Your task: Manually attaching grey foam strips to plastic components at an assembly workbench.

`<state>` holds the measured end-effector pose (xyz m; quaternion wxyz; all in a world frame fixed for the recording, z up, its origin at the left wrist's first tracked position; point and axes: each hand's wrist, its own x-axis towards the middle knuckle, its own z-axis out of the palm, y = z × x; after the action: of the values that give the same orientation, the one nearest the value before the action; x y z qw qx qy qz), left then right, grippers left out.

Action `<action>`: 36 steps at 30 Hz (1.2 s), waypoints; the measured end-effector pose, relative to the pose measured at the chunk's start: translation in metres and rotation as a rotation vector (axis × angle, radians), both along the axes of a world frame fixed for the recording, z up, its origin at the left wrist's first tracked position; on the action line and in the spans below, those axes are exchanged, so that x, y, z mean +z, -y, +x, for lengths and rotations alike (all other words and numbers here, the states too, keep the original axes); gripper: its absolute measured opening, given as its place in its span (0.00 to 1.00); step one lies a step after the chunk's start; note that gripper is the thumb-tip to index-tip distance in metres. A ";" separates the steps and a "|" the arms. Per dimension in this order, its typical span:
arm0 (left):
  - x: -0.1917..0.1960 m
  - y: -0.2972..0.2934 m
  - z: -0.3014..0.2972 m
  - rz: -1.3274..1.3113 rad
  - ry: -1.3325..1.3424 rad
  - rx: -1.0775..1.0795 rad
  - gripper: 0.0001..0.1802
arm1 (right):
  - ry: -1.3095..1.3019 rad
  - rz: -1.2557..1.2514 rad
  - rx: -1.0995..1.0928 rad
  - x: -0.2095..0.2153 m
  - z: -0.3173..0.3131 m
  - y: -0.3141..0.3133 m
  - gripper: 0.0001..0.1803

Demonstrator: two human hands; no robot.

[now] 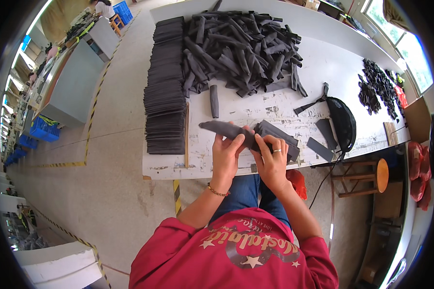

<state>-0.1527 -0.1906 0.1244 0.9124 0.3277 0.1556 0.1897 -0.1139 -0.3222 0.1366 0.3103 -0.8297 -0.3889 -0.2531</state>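
A dark grey fabric tube (222, 127) is held up over the table's front edge, its free end pointing left. My left hand (228, 150) pinches it from below near its middle. On its right part, the fingers of my right hand (272, 156) are closed, partly hiding that end. Just behind my right hand lies a small stack of flat dark fabric pieces (276, 131). One loose fabric tube (214, 101) rests a little beyond my left hand. Farther back is a big heap of similar tubes (241, 53). Along the left runs a long stack of flat dark pieces (164, 91).
On the white table (202, 159), a thin wooden strip (187, 135) borders the long stack. To the right are a black mesh item (342, 125) with a cord, fabric strips (320, 149) and small dark pieces (378, 86). A wooden stool (382, 175) stands at right.
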 end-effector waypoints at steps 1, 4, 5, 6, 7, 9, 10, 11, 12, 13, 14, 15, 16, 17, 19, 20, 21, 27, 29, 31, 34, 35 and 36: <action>0.000 0.000 0.002 -0.026 0.089 -0.013 0.25 | -0.082 0.012 0.065 -0.003 0.000 0.001 0.28; -0.014 -0.005 0.006 -0.015 0.147 -0.114 0.18 | -0.198 0.096 0.150 -0.002 -0.006 -0.013 0.30; -0.020 -0.007 0.010 -0.037 0.217 -0.148 0.15 | -0.185 0.047 0.112 0.005 -0.010 -0.013 0.29; -0.018 -0.009 0.012 -0.058 0.289 -0.183 0.13 | -0.179 0.049 0.118 0.001 -0.009 -0.007 0.29; -0.016 -0.013 0.011 -0.048 0.246 -0.140 0.15 | -0.207 0.002 0.135 -0.008 -0.006 0.005 0.27; -0.017 -0.005 0.009 -0.055 0.250 -0.163 0.14 | -0.227 -0.017 0.191 -0.013 -0.003 0.012 0.23; -0.018 0.000 0.009 -0.059 0.252 -0.187 0.14 | -0.228 -0.020 0.191 -0.015 0.000 0.011 0.23; -0.019 0.004 0.011 -0.031 0.256 -0.173 0.15 | -0.215 -0.016 0.224 -0.015 0.003 0.006 0.22; -0.022 0.006 0.011 -0.033 0.256 -0.173 0.15 | -0.201 -0.011 0.256 -0.013 0.004 0.000 0.21; -0.024 0.009 0.010 -0.053 0.254 -0.180 0.15 | -0.221 0.028 0.278 -0.011 0.001 -0.007 0.19; -0.025 0.008 0.011 -0.070 0.254 -0.183 0.15 | -0.219 0.028 0.282 -0.009 0.001 -0.008 0.19; -0.025 0.004 0.010 -0.049 0.250 -0.188 0.15 | -0.220 -0.007 0.254 -0.005 0.000 -0.009 0.18; -0.026 -0.001 0.009 -0.048 0.251 -0.183 0.15 | -0.221 -0.041 0.226 -0.001 -0.001 -0.010 0.18; -0.023 -0.006 0.008 -0.095 0.226 -0.152 0.16 | -0.239 -0.061 0.212 0.001 -0.002 -0.004 0.18; -0.022 -0.010 0.009 -0.068 0.199 -0.141 0.16 | -0.257 -0.076 0.225 0.000 -0.001 0.013 0.17; -0.016 0.000 0.009 -0.153 0.251 -0.184 0.17 | -0.261 -0.079 0.226 0.000 -0.001 0.013 0.17; -0.012 0.003 0.009 -0.162 0.248 -0.164 0.17 | -0.263 -0.045 0.259 0.001 0.001 0.013 0.15; -0.021 0.012 0.010 -0.181 0.223 -0.169 0.17 | -0.194 0.028 0.337 -0.004 0.006 -0.012 0.09; -0.022 0.009 0.010 -0.175 0.225 -0.165 0.17 | -0.231 0.021 0.331 0.001 0.007 -0.016 0.09; -0.029 0.002 0.009 -0.203 0.229 -0.157 0.17 | -0.266 0.012 0.332 0.003 0.004 -0.017 0.09; -0.019 -0.006 0.010 -0.223 0.189 -0.146 0.18 | -0.331 -0.083 0.248 0.004 0.006 -0.004 0.09; -0.010 -0.007 0.009 -0.216 0.138 -0.143 0.18 | -0.310 -0.076 0.294 0.006 0.008 0.000 0.09; 0.000 -0.011 0.009 -0.218 0.139 -0.139 0.18 | -0.288 -0.067 0.343 0.008 0.012 0.002 0.09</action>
<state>-0.1438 -0.1800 0.1243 0.9621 0.2227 0.0885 0.1302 -0.1021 -0.3245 0.1445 0.3732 -0.7889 -0.4842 -0.0625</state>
